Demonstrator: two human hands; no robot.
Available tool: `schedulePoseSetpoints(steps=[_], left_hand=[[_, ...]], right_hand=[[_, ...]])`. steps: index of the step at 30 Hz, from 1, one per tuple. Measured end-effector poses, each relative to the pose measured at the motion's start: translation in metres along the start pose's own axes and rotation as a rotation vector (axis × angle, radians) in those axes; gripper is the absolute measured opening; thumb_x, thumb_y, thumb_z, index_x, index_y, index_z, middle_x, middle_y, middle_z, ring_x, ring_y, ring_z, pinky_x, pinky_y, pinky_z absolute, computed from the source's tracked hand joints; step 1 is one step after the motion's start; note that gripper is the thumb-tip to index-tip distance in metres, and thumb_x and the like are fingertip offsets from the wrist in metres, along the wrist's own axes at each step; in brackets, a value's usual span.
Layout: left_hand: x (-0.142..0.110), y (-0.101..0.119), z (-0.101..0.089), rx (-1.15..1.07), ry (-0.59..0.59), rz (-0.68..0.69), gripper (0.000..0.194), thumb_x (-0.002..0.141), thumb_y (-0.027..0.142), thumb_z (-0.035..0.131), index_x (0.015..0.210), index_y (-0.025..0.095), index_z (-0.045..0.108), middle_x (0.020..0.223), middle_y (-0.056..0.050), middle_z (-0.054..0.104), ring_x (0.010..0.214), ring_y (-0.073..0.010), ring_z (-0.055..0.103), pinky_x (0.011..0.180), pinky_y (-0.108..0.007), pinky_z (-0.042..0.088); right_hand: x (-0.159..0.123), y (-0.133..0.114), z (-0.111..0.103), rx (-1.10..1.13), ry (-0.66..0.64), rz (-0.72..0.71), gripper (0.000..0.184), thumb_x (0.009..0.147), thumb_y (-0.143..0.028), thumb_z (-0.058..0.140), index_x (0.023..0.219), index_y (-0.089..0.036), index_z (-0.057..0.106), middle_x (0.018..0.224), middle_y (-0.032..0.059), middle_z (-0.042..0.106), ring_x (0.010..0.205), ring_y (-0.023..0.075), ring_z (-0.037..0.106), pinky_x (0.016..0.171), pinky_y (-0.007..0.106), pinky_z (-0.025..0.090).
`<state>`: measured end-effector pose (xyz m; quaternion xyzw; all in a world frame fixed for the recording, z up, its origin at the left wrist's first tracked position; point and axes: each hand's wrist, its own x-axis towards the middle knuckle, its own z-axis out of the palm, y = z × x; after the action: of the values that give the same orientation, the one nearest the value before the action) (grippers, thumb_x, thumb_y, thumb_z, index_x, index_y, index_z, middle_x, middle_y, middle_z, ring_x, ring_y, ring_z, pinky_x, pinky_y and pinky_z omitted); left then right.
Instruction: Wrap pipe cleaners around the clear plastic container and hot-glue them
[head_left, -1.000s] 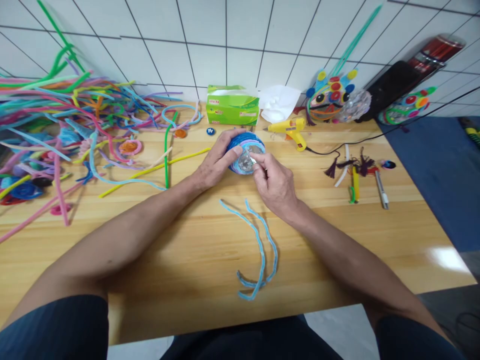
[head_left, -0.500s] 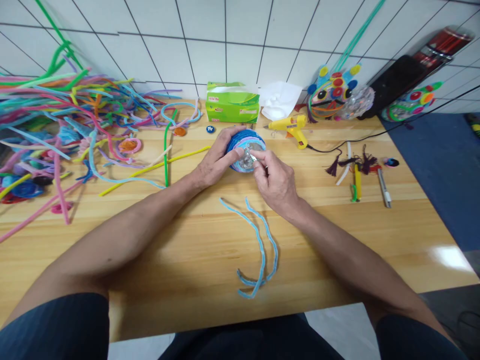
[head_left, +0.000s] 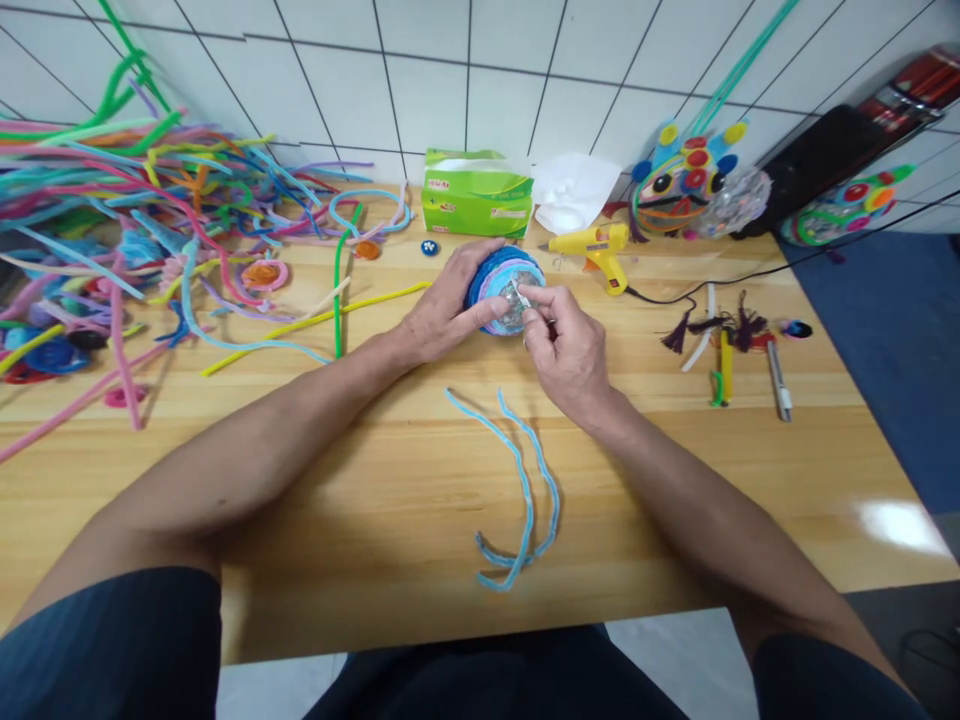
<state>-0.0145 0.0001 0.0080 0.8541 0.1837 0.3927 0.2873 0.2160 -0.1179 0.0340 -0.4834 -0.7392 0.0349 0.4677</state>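
Note:
My left hand [head_left: 451,308] wraps round the side of a round piece [head_left: 480,284] coiled in dark blue, light blue and purple pipe cleaners, with a clear, shiny centre. The thumb lies across its near edge. Over that clear centre, my right hand [head_left: 568,345] has thumb and index finger pinched together; a small whitish bit shows at the fingertips, too small to name. Two bent light blue pipe cleaners [head_left: 525,480] lie on the table below the hands.
A heap of coloured pipe cleaners [head_left: 97,240] spreads at the left. Behind are a green tissue pack [head_left: 478,205], a yellow glue gun [head_left: 600,250] with its cord, and decorated figures [head_left: 682,185]. Dark tassels [head_left: 742,325] and a utility knife [head_left: 779,382] lie on the right.
The whole view has shifted slightly, so things appear a little further right. My left hand keeps its hold, and the right fingertips stay at the clear centre with a small change of pose.

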Motion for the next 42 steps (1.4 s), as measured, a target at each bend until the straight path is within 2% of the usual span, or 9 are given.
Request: schedulePoseSetpoints(steps=[4,9,16,21,24,31,36,42], left_hand=[[0.000,-0.003,0.000,0.009,-0.014,-0.013,0.109,0.104,0.096,0.072,0.187,0.031,0.041,0.189,-0.020,0.053,0.178,-0.0474,0.051,0.152,-0.068,0.041],[0.003,0.002,0.000,-0.034,-0.009,-0.068,0.109,0.101,0.099,0.073,0.184,0.032,0.046,0.187,-0.019,0.055,0.178,-0.0481,0.051,0.153,-0.069,0.040],[0.005,0.008,0.000,-0.065,0.004,-0.110,0.112,0.097,0.102,0.075,0.180,0.033,0.050,0.184,-0.018,0.058,0.177,-0.0484,0.052,0.152,-0.070,0.042],[0.007,0.004,0.003,-0.031,0.006,-0.104,0.129,0.083,0.107,0.086,0.181,0.032,0.049,0.185,-0.020,0.056,0.177,-0.0518,0.051,0.152,-0.073,0.040],[0.009,0.001,0.004,-0.050,0.004,-0.105,0.133,0.079,0.105,0.091,0.180,0.031,0.050,0.185,-0.021,0.055,0.178,-0.0536,0.049,0.153,-0.076,0.037],[0.011,0.007,0.004,-0.129,0.024,-0.140,0.130,0.076,0.102,0.096,0.176,0.030,0.056,0.184,-0.021,0.057,0.178,-0.0554,0.048,0.153,-0.077,0.035],[0.011,0.009,0.002,-0.130,0.008,-0.118,0.120,0.085,0.101,0.089,0.176,0.030,0.057,0.184,-0.021,0.058,0.177,-0.0518,0.051,0.153,-0.072,0.038],[0.010,0.009,0.003,-0.111,0.007,-0.092,0.115,0.091,0.099,0.086,0.178,0.030,0.055,0.184,-0.019,0.059,0.176,-0.0504,0.053,0.152,-0.072,0.040]], right_hand=[[0.001,0.001,-0.001,0.014,0.007,-0.016,0.025,0.121,-0.031,0.057,0.137,-0.025,0.075,0.102,0.0021,0.089,0.083,0.0180,0.083,0.079,0.031,0.065],[0.002,0.001,-0.001,0.000,0.010,0.000,0.025,0.120,-0.031,0.057,0.137,-0.026,0.075,0.093,0.0001,0.085,0.079,0.0181,0.080,0.077,0.031,0.063],[0.001,0.001,-0.002,0.010,-0.051,0.065,0.030,0.122,-0.039,0.054,0.143,-0.027,0.072,0.100,0.0024,0.086,0.085,0.0212,0.081,0.085,0.037,0.068],[0.001,0.002,-0.002,0.009,-0.051,0.075,0.030,0.122,-0.040,0.055,0.143,-0.027,0.073,0.099,0.0022,0.085,0.087,0.0218,0.082,0.087,0.039,0.070],[0.000,0.004,-0.002,0.026,-0.041,0.073,0.031,0.123,-0.039,0.054,0.145,-0.027,0.073,0.097,0.0015,0.084,0.085,0.0217,0.081,0.085,0.039,0.069],[-0.001,0.007,-0.001,0.045,-0.027,0.073,0.030,0.122,-0.039,0.056,0.143,-0.028,0.073,0.106,0.0038,0.087,0.090,0.0231,0.084,0.089,0.042,0.071],[0.000,0.007,-0.001,0.040,-0.010,0.049,0.028,0.122,-0.041,0.057,0.141,-0.029,0.074,0.105,0.0032,0.086,0.090,0.0231,0.085,0.088,0.041,0.072],[-0.001,0.006,-0.001,0.002,-0.018,0.056,0.029,0.123,-0.042,0.056,0.141,-0.029,0.074,0.099,0.0024,0.084,0.089,0.0226,0.084,0.086,0.038,0.072]])
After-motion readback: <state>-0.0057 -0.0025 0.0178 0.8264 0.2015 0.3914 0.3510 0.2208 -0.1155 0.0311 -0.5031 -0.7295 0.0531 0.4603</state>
